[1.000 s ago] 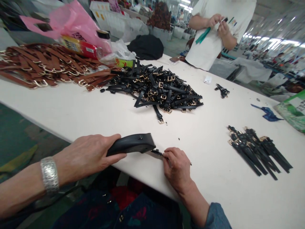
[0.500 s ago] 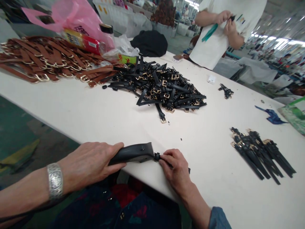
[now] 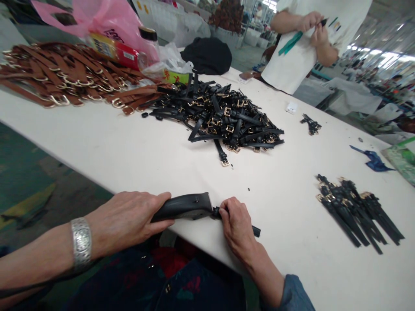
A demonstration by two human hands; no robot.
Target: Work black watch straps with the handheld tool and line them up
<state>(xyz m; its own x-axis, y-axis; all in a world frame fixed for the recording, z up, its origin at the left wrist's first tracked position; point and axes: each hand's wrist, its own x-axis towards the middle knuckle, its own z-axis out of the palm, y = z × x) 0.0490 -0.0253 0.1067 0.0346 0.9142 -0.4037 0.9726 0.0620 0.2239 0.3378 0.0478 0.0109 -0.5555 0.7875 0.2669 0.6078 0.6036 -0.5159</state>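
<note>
At the near edge of the table our left hand wraps closed round the black tool; our right hand, fingers curled shut, pinches a black strap against the tool's right tip

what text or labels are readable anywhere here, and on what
None reads clearly.
pink bag: dark print, too blurred.
bottle: red and yellow label, print too small.
yellow-green packet: red characters, blurred.
green bag: print too small.
black tool in the left hand: no lettering shows.
black strap in the right hand: none.
</note>
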